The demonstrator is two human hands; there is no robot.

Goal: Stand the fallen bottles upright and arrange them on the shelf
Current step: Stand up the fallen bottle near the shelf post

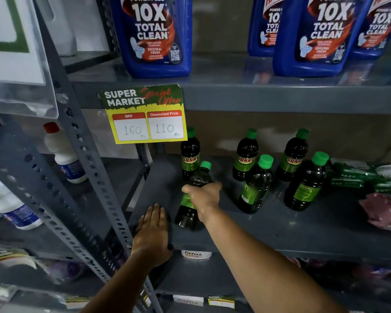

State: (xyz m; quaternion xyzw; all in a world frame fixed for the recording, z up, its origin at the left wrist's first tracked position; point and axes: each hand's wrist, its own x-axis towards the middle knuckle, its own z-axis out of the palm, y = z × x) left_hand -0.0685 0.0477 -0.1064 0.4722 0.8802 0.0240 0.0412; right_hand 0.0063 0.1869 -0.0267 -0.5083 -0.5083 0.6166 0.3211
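Note:
My right hand (pixel 204 195) is wrapped around a dark green-capped bottle (pixel 187 213) standing at the front left of the grey shelf (pixel 280 236). My left hand (pixel 152 231) lies flat, palm down, on the shelf's front left corner, holding nothing. Behind the held bottle an upright bottle (pixel 190 154) stands at the back. Several more of the same bottles stand upright to the right: two at the back (pixel 245 154) (pixel 292 154) and two in front (pixel 256 186) (pixel 306 184). Green bottles (pixel 357 177) lie on their sides at the far right.
A yellow price tag (pixel 145 116) hangs from the shelf above, where blue cleaner bottles (pixel 156 35) stand. Pink packets (pixel 382 211) lie at the shelf's right end. White bottles (pixel 63 154) fill the neighbouring rack on the left, past a perforated upright (pixel 95 177).

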